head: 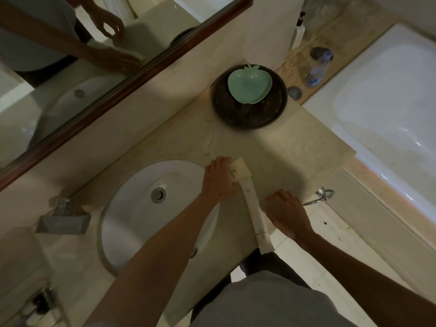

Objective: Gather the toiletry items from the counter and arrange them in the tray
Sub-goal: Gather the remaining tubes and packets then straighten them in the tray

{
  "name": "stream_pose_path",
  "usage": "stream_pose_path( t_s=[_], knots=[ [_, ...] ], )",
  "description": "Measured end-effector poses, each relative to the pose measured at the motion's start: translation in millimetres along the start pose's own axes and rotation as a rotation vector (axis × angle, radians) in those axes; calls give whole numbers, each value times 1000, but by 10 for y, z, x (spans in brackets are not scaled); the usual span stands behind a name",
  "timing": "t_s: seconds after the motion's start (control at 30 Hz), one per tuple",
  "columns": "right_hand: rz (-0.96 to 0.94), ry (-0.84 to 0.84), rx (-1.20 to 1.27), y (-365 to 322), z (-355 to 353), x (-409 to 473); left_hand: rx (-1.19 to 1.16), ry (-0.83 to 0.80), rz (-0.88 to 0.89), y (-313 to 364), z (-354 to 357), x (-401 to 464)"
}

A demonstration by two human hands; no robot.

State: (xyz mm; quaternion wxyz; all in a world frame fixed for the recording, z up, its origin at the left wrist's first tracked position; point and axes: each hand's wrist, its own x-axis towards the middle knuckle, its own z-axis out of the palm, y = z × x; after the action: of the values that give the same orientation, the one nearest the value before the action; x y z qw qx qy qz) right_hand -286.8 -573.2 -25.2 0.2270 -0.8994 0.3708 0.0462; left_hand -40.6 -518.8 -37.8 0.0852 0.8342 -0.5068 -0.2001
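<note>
Nearest, the right hand (286, 212) lies palm down on the front edge of the beige stone counter (295, 159), fingers curled over the rim; whether it grips anything cannot be told. Just beside it, a long white sachet (253, 208) lies across the counter, its near end hanging out past the edge over the floor. Its far end overlaps a small cream packet (239, 169), and the left hand (219, 179) rests on that packet, fingers pressed flat on its left side rather than closed round it. The left forearm crosses the white oval sink (141, 208), whose drain shows in the middle. Left of the sink, a metal soap holder (63, 223) sits on the counter by the mirror (70, 67). A chrome towel ring (322, 195) juts from the counter's right end, close to the right hand. Beyond the hands the counter lies bare up to a dark round tray (250, 112), which stands well apart near the far corner and holds a mint-green apple-shaped dish (250, 83). Farther right, on the tiled ledge by the bathtub (377, 90), a clear plastic bottle (317, 67) lies on its side, and a white pump bottle (299, 31) stands against the wall
</note>
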Motion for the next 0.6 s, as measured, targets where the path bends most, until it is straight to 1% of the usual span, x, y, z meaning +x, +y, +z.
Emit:
stream_pose_path(
  t_s=[0.07,0.2,0.33,0.5,0.6],
  knots=[
    [60,-12,35,-86,45,-11,51,-40,43,19,29,-2],
    [65,-98,46,-309,196,40,90,-116,-34,85,52,61],
    [-6,-109,-8,-298,179,162,138,-101,-77,35,51,20],
    [-50,-89,-36,-188,174,244,102,-34,-143,-246,-121,-272],
    [-179,-91,-80,-313,244,209,147,-14,-148,-482,-318,-620]
  ],
)
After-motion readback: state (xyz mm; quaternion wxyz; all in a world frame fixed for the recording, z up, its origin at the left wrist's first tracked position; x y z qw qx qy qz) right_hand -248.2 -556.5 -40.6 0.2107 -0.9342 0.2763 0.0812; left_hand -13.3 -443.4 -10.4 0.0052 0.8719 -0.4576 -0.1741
